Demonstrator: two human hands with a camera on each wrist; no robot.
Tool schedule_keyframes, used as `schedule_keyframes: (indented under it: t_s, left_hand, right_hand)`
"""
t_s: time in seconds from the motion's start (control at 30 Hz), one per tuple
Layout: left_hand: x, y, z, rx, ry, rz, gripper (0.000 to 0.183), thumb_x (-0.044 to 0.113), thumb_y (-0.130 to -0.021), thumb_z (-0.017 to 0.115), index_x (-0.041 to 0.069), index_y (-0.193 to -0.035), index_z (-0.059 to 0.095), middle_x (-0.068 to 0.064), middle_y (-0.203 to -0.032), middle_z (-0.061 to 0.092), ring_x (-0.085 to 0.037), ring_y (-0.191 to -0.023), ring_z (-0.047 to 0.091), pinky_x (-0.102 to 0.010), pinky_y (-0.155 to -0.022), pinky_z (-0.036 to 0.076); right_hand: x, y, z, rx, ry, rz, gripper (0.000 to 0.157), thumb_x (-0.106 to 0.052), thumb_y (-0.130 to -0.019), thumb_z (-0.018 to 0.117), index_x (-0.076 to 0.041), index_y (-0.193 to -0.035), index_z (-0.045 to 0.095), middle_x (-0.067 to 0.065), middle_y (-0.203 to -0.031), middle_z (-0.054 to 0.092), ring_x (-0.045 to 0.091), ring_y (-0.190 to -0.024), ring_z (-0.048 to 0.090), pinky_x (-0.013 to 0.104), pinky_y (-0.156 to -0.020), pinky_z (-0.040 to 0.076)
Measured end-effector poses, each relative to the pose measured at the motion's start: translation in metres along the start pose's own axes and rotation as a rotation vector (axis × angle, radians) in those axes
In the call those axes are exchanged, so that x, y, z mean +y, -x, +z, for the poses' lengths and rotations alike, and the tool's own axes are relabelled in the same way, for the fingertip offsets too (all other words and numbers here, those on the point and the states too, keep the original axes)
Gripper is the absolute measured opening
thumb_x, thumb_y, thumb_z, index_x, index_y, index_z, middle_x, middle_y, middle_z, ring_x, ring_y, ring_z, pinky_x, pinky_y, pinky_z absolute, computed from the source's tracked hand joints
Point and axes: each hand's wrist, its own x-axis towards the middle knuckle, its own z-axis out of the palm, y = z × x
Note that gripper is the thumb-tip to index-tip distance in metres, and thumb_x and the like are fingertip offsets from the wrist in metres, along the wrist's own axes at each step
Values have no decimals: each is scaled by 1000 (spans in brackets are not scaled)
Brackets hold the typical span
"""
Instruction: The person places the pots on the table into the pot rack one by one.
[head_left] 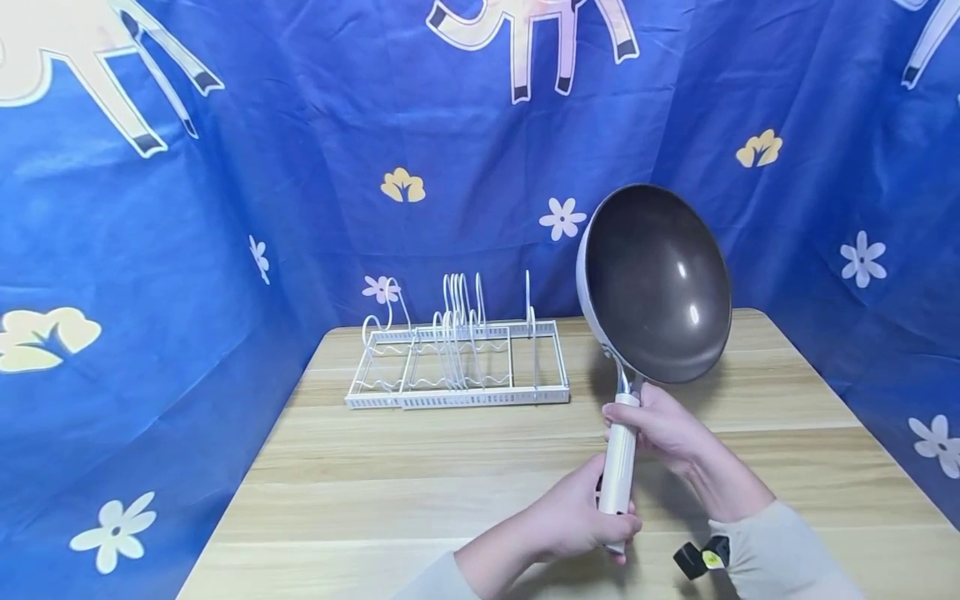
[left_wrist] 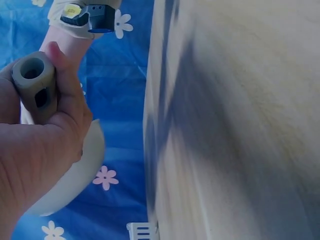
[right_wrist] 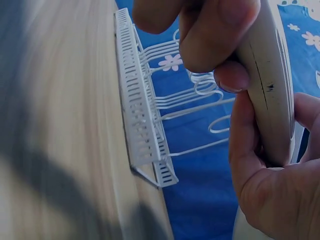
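A deep wok (head_left: 656, 283), dark inside and pale outside, is held up tilted over the right part of the table, its inner face showing in the head view. Its long white handle (head_left: 618, 467) points down toward the person. My left hand (head_left: 577, 517) grips the lower end of that handle, thumb across it; the hollow handle end (left_wrist: 34, 75) shows in the left wrist view. Higher up, close below the pan, my right hand (head_left: 667, 425) grips the handle too. The right wrist view shows the right hand (right_wrist: 280, 197) around the handle, below the left hand's fingers (right_wrist: 210, 37).
A white wire rack (head_left: 457, 400) with several upright loops stands at the back of the wooden table (head_left: 420, 467), left of the wok. Blue printed cloth (head_left: 480, 208) hangs behind and along both sides. A small black device (head_left: 701, 557) sits at the right wrist.
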Motion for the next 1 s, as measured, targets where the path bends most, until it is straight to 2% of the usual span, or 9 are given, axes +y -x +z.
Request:
schedule_keyframes:
  t_s: [0.23,0.6,0.83,1.0]
  left_hand:
    - [6,13,-3,59,-30,4,53,-3,-86,75,16,-131,54,3,-88,66,-14,-62,67,-29,-57,66]
    - [8,28,-10,111,-46,10,52,-3,-86,76,14,-129,54,1,-89,65,-14,-62,67,-32,-57,67]
    - [12,37,-14,175,-133,23,51,0,-85,77,17,-127,55,3,-87,67,-14,-58,68,-40,-57,68]
    - [15,45,-17,217,-191,39,48,2,-85,78,17,-125,55,5,-86,67,-12,-56,70,-34,-54,65]
  right_hand:
    - [-10,-4,12,-30,11,-9,16,-8,-102,62,-7,-109,48,-3,-86,66,9,-77,72,24,-74,63]
    - [-16,-8,26,-91,-1,-20,14,-8,-101,65,-8,-106,52,-5,-85,68,8,-77,75,23,-76,64]
    - [-22,-13,38,-122,12,-44,15,-7,-99,65,-7,-107,51,-4,-85,67,10,-78,75,24,-76,64]
    - [-30,-17,48,-160,38,-58,17,-6,-99,64,-4,-109,51,-3,-83,69,10,-77,74,24,-75,64]
